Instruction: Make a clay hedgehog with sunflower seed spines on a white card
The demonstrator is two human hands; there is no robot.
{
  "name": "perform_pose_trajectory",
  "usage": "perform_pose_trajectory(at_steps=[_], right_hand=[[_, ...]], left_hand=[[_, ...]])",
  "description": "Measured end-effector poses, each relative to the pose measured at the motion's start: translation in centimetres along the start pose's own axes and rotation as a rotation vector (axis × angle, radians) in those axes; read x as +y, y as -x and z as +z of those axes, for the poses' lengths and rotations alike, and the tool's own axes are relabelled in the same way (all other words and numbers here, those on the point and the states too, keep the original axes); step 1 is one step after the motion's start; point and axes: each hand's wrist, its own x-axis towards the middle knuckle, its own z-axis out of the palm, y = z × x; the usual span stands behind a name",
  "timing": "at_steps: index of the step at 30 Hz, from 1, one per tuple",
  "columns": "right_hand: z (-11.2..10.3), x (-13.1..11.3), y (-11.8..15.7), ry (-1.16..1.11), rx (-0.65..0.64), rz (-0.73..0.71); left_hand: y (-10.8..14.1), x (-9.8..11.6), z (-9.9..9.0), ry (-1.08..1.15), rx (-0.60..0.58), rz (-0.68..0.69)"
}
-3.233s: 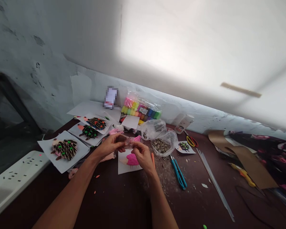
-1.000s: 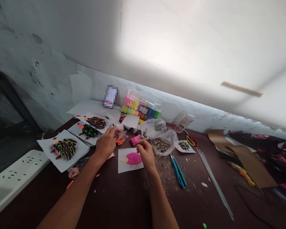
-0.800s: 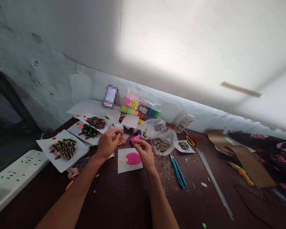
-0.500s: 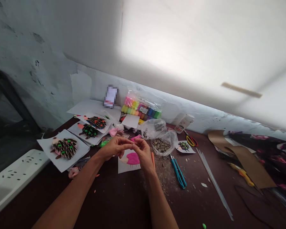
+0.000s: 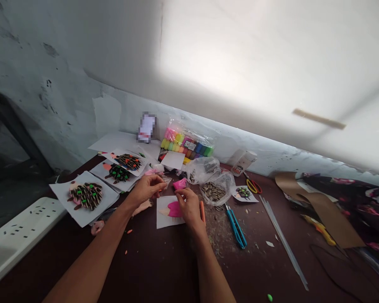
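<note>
Nearest you, on the dark tabletop (image 5: pixel 158 269), a small green piece (image 5: pixel 269 297) lies at the bottom edge, right of centre; a white power strip (image 5: pixel 22 235) slants along the lower left.

Around the middle of the frame, the white card (image 5: pixel 162 222) lies flat, its pink body shape (image 5: pixel 174 209) partly behind your right hand (image 5: pixel 190 205); that hand's thumb and forefinger come close together over the card's upper right, and you cannot tell whether a small bit sits between them; an orange stick (image 5: pixel 202 212) shows just beside that hand, and a blue cutter (image 5: pixel 236 229) lies farther right; clear sticks (image 5: pixel 284 244) run diagonally through the lower right.

Your left hand (image 5: pixel 147 188) is up and left of the card, fingers bent and thumb near the fingertips; whether it grips anything you cannot tell; a clear wrapper (image 5: pixel 166 182) shows just beyond its fingertips.

Farther back, a pink packet (image 5: pixel 180 184) lies above the card; striped seeds (image 5: pixel 212 192) fill a clear bag (image 5: pixel 205 168) right of it; seed-covered hedgehog cards (image 5: pixel 86 196) are at centre left; beyond, a pack of coloured clay (image 5: pixel 187 143) leans on the wall (image 5: pixel 126 111).
</note>
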Motion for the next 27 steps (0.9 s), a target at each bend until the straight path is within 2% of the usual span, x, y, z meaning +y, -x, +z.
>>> perform_pose_trajectory(at_steps=[3, 6, 9, 12, 16, 21, 27], right_hand=[[0.3, -0.2, -0.4, 0.216, -0.082, -0.003], [0.3, -0.7, -0.9, 0.304, -0.103, -0.026], [0.0, -1.2, -1.2, 0.360, -0.130, -0.031], [-0.5, -1.6, -1.1, 0.482, -0.183, -0.003], [-0.7, -1.8, -1.1, 0.606, -0.229, 0.008], [-0.5, -1.6, -1.7, 0.652, -0.284, 0.012], [-0.4, -1.6, -1.6, 0.657, -0.239, 0.019]], left_hand=[[-0.3, -1.0, 0.6, -0.089, -0.018, 0.045], [-0.6, -1.5, 0.8, -0.356, 0.032, 0.125], [-0.7, -1.4, 0.6, -0.600, 0.076, 0.169], [-0.5, -1.0, 0.6, -0.702, 0.070, 0.176], [-0.2, -0.8, 0.8, -0.754, 0.067, 0.176], [-0.2, -0.8, 0.8, -0.752, 0.058, 0.162], [-0.5, -1.3, 0.5, -0.611, 0.120, 0.176]])
